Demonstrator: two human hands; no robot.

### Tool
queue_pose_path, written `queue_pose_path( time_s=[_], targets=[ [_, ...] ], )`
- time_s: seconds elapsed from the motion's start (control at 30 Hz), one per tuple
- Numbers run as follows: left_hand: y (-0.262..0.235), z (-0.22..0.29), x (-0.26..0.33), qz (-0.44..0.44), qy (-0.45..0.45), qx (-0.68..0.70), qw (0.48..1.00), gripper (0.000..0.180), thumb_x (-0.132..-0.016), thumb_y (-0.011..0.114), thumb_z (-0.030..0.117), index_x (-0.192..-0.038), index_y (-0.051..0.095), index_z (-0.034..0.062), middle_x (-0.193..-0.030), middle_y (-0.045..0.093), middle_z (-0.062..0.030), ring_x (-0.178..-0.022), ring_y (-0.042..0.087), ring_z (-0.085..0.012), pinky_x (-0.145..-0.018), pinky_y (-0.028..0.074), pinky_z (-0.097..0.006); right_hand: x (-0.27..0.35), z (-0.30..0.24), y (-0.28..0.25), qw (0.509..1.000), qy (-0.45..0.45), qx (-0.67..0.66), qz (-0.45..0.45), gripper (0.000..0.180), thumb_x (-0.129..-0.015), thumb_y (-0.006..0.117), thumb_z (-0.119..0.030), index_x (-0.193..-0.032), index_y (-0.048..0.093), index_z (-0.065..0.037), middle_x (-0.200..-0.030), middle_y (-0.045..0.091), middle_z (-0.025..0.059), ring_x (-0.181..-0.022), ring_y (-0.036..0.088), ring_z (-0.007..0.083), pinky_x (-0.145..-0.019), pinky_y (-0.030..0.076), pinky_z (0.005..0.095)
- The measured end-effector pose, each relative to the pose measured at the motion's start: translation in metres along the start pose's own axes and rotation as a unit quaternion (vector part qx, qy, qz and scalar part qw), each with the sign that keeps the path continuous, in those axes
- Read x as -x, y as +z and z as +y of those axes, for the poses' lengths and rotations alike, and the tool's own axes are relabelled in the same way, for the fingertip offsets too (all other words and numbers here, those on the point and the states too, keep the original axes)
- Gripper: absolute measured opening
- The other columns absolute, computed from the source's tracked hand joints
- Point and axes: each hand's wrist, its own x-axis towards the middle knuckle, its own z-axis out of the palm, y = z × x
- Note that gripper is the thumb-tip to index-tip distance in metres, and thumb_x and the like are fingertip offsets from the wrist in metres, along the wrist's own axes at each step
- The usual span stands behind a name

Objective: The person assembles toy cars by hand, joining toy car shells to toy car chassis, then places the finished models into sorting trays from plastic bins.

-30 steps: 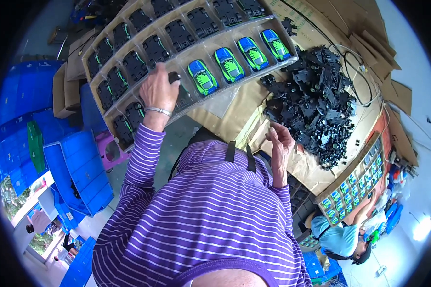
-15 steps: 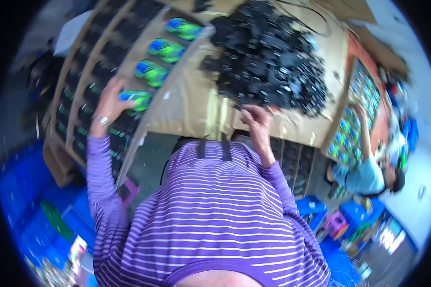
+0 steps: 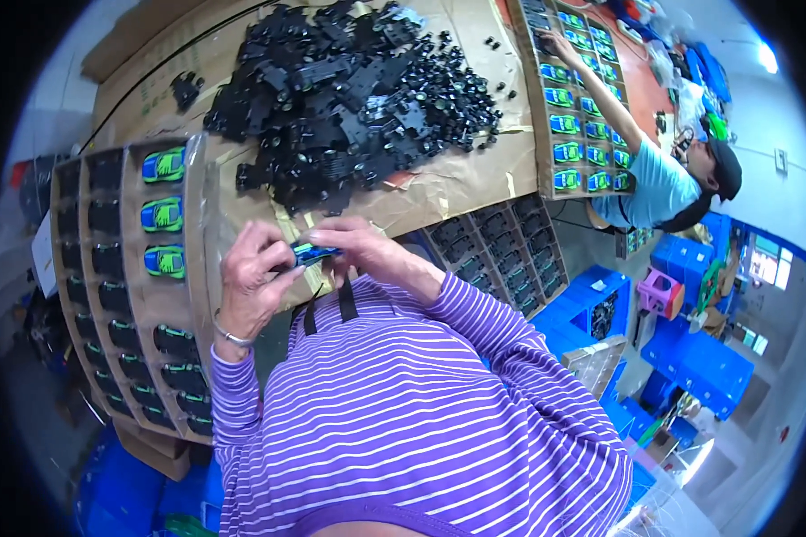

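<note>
Both my hands meet in front of my chest over the near edge of the table. Between them is a small blue and green toy car [image 3: 312,253], partly covered by fingers. My left hand [image 3: 252,273] grips its left end, and my right hand [image 3: 363,246] closes on its right end from above. Just beyond lies a big heap of black plastic car parts [image 3: 331,116]. At my left a divided cardboard tray [image 3: 127,210] holds several blue and green toy cars [image 3: 163,215] in its right column, upper part, and dark car pieces in the other slots.
Another tray with dark pieces [image 3: 497,251] sits below the table edge on the right. Farther right, a co-worker in a light blue top [image 3: 663,188] reaches over a tray of toy cars [image 3: 562,123]. Blue crates [image 3: 703,362] stand at the right. A few parts [image 3: 186,89] lie left of the heap.
My left hand has lifted a toy car from the tray and brought it to the middle. My right hand has left the heap's edge and joined it. The view has turned.
</note>
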Motion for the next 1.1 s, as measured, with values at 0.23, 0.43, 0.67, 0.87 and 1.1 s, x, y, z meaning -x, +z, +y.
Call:
queue_pose_path(
  time_s=[0.23, 0.43, 0.67, 0.87, 1.1],
  targets=[
    [0.123, -0.003, -0.059, 0.233, -0.127, 0.49, 0.83, 0.072, -0.084, 0.076, 0.011, -0.145, 0.038, 0.0079, -0.134, 0.048, -0.0095, -0.125, 0.048, -0.0235, -0.104, 0.043, -0.038, 0.018, -0.003, -0.04, 0.946, -0.234, -0.064, 0.215, 0.034, -0.084, 0.078, -0.013, -0.111, 0.063, 0.002, -0.096, 0.068, 0.0088, -0.084, 0.067, 0.0145, -0.07, 0.059, 0.0283],
    [0.168, -0.034, -0.079, 0.16, -0.244, 0.73, 0.618, 0.031, -0.098, 0.055, 0.023, -0.116, 0.06, -0.0018, -0.117, 0.066, -0.019, -0.109, 0.065, -0.0302, -0.098, 0.051, -0.042, 0.047, -0.017, -0.07, 0.801, -0.389, 0.349, 0.293, 0.044, -0.08, 0.079, -0.016, -0.119, 0.063, -0.005, -0.11, 0.062, 0.0116, -0.098, 0.063, 0.0191, -0.083, 0.054, 0.0317],
    [0.135, -0.017, -0.084, 0.068, -0.318, 0.562, 0.761, 0.027, -0.097, 0.059, 0.025, -0.103, 0.063, -0.0009, -0.087, 0.069, -0.0133, -0.077, 0.073, -0.0275, -0.072, 0.06, -0.037, 0.051, 0.002, -0.315, 0.62, -0.212, 0.337, 0.676, 0.044, -0.082, 0.072, -0.036, -0.103, 0.067, 0.001, -0.097, 0.068, 0.0222, -0.091, 0.066, 0.0387, -0.08, 0.051, 0.0465],
    [0.155, 0.006, -0.068, 0.083, -0.359, 0.566, 0.738, 0.02, -0.091, 0.065, 0.019, -0.099, 0.059, 0.0022, -0.08, 0.067, -0.0125, -0.069, 0.071, -0.0263, -0.062, 0.06, -0.037, 0.019, -0.018, -0.371, 0.6, -0.122, 0.435, 0.66, 0.04, -0.078, 0.076, -0.033, -0.096, 0.067, 0.002, -0.089, 0.069, 0.0224, -0.087, 0.067, 0.0392, -0.08, 0.051, 0.048],
    [0.182, -0.012, -0.046, 0.107, -0.393, 0.66, 0.631, 0.022, -0.092, 0.064, 0.017, -0.106, 0.06, 0.0012, -0.085, 0.069, -0.0137, -0.075, 0.072, -0.0297, -0.069, 0.062, -0.043, 0.052, -0.015, -0.367, 0.563, -0.193, 0.428, 0.68, 0.032, -0.073, 0.076, -0.019, -0.09, 0.06, 0.003, -0.078, 0.067, 0.0187, -0.07, 0.067, 0.0373, -0.067, 0.053, 0.0443]
  ],
)
